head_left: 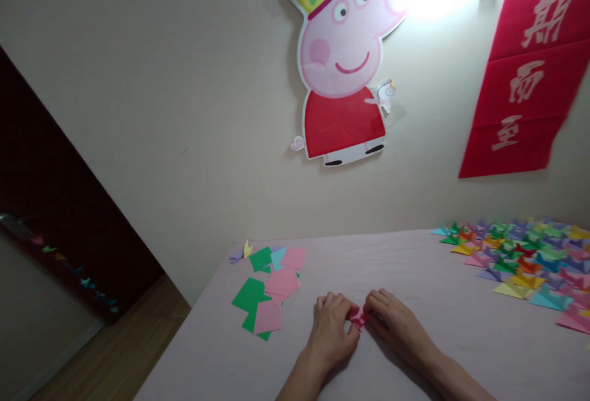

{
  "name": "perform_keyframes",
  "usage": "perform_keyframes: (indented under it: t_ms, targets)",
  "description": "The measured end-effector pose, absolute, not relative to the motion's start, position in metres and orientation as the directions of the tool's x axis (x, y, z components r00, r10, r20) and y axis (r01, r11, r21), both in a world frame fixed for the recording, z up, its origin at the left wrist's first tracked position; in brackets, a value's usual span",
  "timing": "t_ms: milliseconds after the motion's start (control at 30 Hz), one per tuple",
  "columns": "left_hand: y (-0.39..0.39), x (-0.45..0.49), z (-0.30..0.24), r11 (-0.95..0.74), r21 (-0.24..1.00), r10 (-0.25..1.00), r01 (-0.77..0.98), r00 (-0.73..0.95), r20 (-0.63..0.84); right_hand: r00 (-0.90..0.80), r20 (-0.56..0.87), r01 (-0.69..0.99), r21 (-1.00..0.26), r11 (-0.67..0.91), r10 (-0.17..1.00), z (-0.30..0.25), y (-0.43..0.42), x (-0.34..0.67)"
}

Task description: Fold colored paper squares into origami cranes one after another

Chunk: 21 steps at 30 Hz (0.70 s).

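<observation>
A small piece of folded pink origami paper (357, 318) is between my hands near the front middle of the table. My left hand (332, 327) pinches its left side between thumb and fingers. From the right, my right hand (391, 321) grips the paper's other edge with its fingertips, and its other fingers curl inward. Parts of the paper are covered by the fingers, so its exact folded shape does not show.
Loose green (250, 294) and pink paper squares (268, 317) lie left on the cloth-covered table (207, 352). Two small folded pieces (242, 252) sit at the back left corner. Many colourful folded paper birds (530, 266) fill the right side. A wall (221, 112) stands behind.
</observation>
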<state>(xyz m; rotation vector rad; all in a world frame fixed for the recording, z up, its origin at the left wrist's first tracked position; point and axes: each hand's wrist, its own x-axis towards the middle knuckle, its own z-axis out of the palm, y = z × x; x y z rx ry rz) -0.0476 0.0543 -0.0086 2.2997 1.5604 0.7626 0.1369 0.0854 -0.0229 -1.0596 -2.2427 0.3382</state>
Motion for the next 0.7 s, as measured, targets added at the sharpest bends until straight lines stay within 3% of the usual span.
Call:
perform_keyframes:
  t_ms: [167,333,700]
  targets:
    - [0.055,-0.043,-0.006,-0.404,0.413,0.897,0.816,0.266,0.353,-0.470,0.413,0.598,-0.501,0.626,0.780,-0.023,0.086,0.137]
    - [0.063,-0.038,-0.006,-0.475,0.351,0.869,0.807,0.369,0.330,-0.475,0.402,0.604,-0.498,0.623,0.783,-0.021,0.088,0.138]
    - [0.076,-0.027,-0.011,-0.355,0.442,0.928,0.824,0.254,0.272,-0.393,0.370,0.645,-0.541,0.539,0.842,-0.024,0.096,0.145]
